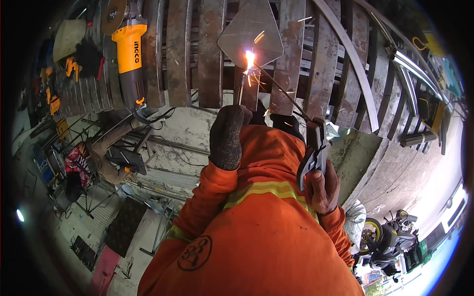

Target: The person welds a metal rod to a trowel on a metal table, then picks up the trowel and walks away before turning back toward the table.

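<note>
My left hand, in a dark knitted glove, is closed around the lower end of a thin metal rod that points up at a bright welding arc. My bare right hand grips the handle of a welding electrode holder. From its jaw a long electrode slants up and left, its tip lost in the glare. The arc burns at the lower edge of a grey metal plate with cut corners, and sparks fly around it. Glare hides the exact contact between rod, electrode and plate.
The plate rests on a slatted metal bench. At left lies a yellow-and-black angle grinder with its cable hanging. A curved metal strip and a bundle of rods lie at right. Another person is at far left; a motorcycle stands lower right.
</note>
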Available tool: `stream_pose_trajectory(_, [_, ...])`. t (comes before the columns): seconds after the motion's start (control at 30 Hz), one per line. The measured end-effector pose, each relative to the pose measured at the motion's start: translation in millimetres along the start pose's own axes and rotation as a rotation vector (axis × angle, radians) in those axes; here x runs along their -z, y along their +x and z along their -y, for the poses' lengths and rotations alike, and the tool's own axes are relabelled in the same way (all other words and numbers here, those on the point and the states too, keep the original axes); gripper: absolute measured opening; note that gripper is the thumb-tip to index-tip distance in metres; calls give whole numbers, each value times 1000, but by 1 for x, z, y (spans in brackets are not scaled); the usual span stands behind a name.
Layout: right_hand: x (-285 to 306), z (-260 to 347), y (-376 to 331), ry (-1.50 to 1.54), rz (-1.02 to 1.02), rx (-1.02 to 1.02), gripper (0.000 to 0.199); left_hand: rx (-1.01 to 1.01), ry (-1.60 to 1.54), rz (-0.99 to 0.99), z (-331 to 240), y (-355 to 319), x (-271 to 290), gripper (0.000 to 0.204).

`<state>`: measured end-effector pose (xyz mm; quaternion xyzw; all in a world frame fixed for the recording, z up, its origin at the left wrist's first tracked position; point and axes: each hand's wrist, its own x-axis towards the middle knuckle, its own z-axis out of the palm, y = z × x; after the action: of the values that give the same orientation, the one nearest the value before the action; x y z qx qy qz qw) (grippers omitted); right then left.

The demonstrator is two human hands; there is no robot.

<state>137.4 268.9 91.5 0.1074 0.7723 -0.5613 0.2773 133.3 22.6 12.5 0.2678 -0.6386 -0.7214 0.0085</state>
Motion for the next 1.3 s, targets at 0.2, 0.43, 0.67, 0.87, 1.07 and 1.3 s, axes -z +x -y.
stream_pose_trajectory(0.2, [1, 0, 1, -32, 4, -10, 56, 27, 2, -19, -1, 0, -4, 25])
stream_pose_trajectory(0.43, [7, -14, -6, 72, 40, -53, 55, 26, 29, -34, -3, 3, -3, 25])
stream_pose_trajectory(0.67, [8, 1, -2, 48, -16, 3, 59, -88, 171, -50, 9, 0, -2, 25])
stream_pose_trajectory(0.87, [10, -2, -3, 34, -5, 21, 56, -202, 322, 70, 1, 1, 5, 19])
stream_pose_trajectory(1.07, [10, -5, -4, 37, -19, 26, 55, -241, 328, 58, 9, 1, 1, 18])
stream_pose_trajectory(1.3, [16, 19, -3, 29, -51, 40, 53, -13, 135, -10, -13, -1, -1, 17])
